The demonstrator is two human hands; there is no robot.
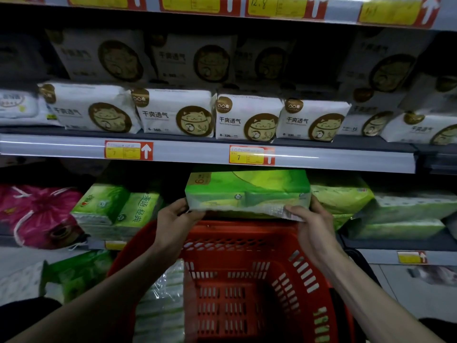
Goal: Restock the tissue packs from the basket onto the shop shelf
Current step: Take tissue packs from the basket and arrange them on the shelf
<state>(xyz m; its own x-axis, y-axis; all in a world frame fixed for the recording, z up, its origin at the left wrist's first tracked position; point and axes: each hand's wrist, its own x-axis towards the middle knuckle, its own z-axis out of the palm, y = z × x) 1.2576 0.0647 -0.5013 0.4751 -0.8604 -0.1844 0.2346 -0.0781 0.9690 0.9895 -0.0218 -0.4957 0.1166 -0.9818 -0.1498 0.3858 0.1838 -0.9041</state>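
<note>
A green tissue pack [247, 190] lies flat in the lower shelf opening, just under the grey shelf rail [197, 151]. My left hand [175, 215] grips its lower left corner and my right hand [309, 219] grips its lower right edge, fingers curled round the wrapper. Below the pack stands the red plastic basket [247, 280]. A pale green-and-white tissue pack [163, 300] stands along the basket's left side.
More green tissue packs sit on the lower shelf to the left [116, 211] and right [385, 211]. A pink flowered bag [37, 214] lies far left. White cat-print packs [247, 117] fill the shelf above. Yellow-red price tags [251, 155] hang on the rail.
</note>
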